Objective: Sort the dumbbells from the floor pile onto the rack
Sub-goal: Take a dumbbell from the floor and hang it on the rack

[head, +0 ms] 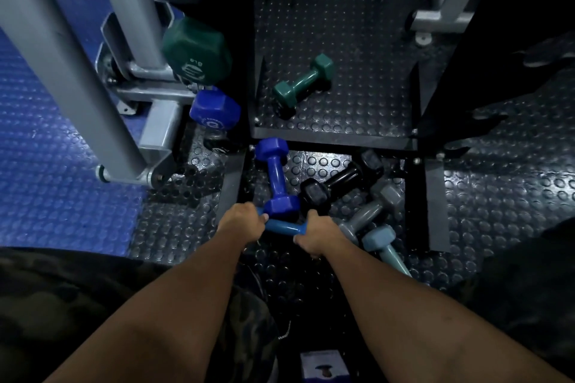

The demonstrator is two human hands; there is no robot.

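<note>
Dumbbells: two green (303,81), three blue (275,179)

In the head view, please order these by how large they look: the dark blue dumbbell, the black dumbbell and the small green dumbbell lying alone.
1. Dark blue dumbbell.
2. Black dumbbell, though partly hidden in the pile, so close to the first.
3. Green dumbbell, lying farther from the camera, so unsure.

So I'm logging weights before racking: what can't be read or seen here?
Head view:
- Light blue dumbbell: both ends covered by the left hand and right hand.
- Pale teal dumbbell: lower end hidden behind the right arm.
- Black dumbbell: too dark for markings.
</note>
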